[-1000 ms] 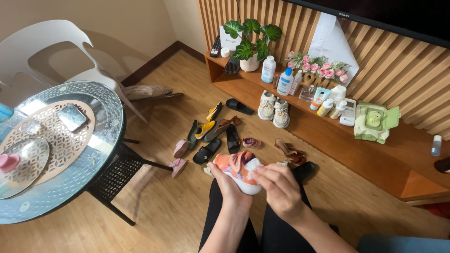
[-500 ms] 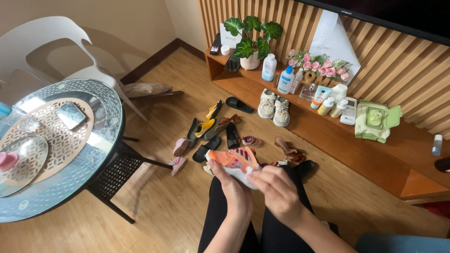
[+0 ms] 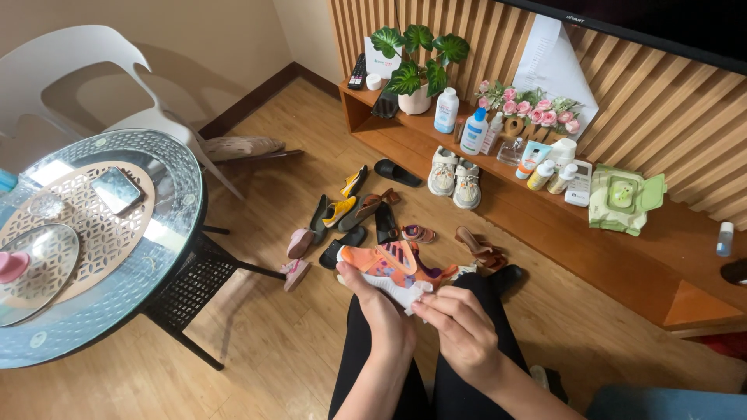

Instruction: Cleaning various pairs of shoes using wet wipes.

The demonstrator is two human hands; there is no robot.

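Orange sneaker [image 3: 393, 264] sits over my lap in the head view, held up close so I can reach its side. My left hand [image 3: 381, 315] grips it from below, its fingers curled around the white sole to keep it steady. My right hand [image 3: 459, 330] has its fingers pinching a white wipe [image 3: 405, 294] against the sole. Other shoes [image 3: 350, 222] lie scattered on the wooden floor [image 3: 257, 342] ahead, and the glass bench [image 3: 167, 233] stands at my left.

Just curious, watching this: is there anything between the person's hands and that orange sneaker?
Nothing stands between the left hand and the orange sneaker: it grips the shoe directly. The right hand presses a white wipe against the sole, so the wipe lies between them.
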